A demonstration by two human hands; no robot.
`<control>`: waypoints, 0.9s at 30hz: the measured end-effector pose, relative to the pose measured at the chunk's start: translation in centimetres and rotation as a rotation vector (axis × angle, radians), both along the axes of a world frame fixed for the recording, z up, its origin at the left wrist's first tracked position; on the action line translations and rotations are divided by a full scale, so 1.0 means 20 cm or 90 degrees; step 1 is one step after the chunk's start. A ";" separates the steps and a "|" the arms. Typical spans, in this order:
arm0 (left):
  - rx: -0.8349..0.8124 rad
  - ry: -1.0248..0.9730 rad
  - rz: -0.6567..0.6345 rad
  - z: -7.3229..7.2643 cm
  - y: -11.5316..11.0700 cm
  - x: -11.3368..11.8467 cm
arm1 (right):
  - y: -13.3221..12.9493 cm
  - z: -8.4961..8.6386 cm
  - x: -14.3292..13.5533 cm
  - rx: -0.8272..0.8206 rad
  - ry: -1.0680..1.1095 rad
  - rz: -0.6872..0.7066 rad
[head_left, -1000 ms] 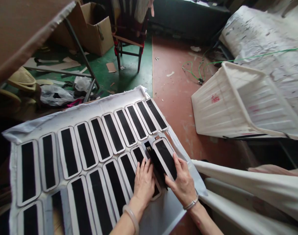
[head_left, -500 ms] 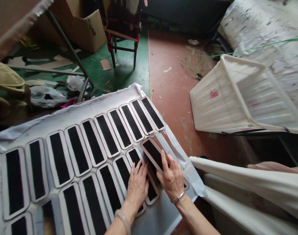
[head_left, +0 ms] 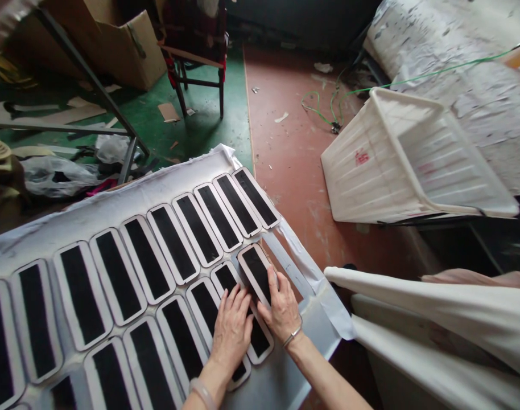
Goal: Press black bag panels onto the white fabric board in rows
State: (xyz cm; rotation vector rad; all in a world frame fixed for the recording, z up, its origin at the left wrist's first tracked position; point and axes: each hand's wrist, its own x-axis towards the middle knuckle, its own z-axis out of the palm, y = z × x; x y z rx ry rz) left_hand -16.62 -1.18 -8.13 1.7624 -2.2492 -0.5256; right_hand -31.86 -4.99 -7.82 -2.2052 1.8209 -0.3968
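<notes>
Pale, round-cornered panels, each with a black strip down its middle, lie side by side in slanting rows on a white-covered table. My right hand grips the right-hand edge of the end panel in the nearer row, index finger stretched along it and thumb at its left side. The hand hides that panel's lower end. My left hand rests palm down, fingers extended, across the neighbouring panel. Both panels appear almost parallel.
A white plastic bin stands tilted on the red floor at right. White cloth hangs beside the table's right edge. Farther back are a chair, a cardboard box, a metal table leg and a green cord.
The end panel has swung from a skewed, outward tilt to lie more nearly in line with the row, my right hand still on it. The whole view has shifted slightly.
</notes>
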 end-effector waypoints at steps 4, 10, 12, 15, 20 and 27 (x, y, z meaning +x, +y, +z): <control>-0.008 0.047 0.033 -0.01 -0.01 0.00 | -0.01 -0.06 -0.02 0.026 0.013 0.018; -0.025 0.094 0.060 -0.04 -0.01 0.00 | -0.05 -0.11 0.00 0.034 0.070 0.060; -0.040 0.104 0.079 -0.04 -0.01 0.00 | -0.05 -0.10 0.01 0.053 0.079 0.061; -0.045 0.092 0.097 -0.03 -0.02 0.00 | -0.03 -0.08 0.01 0.061 0.121 0.074; -0.012 0.009 0.066 -0.03 -0.04 -0.01 | -0.02 -0.06 0.00 0.050 0.152 0.087; 0.033 -0.024 0.063 -0.02 -0.06 -0.01 | 0.04 -0.09 -0.01 -0.019 0.184 0.105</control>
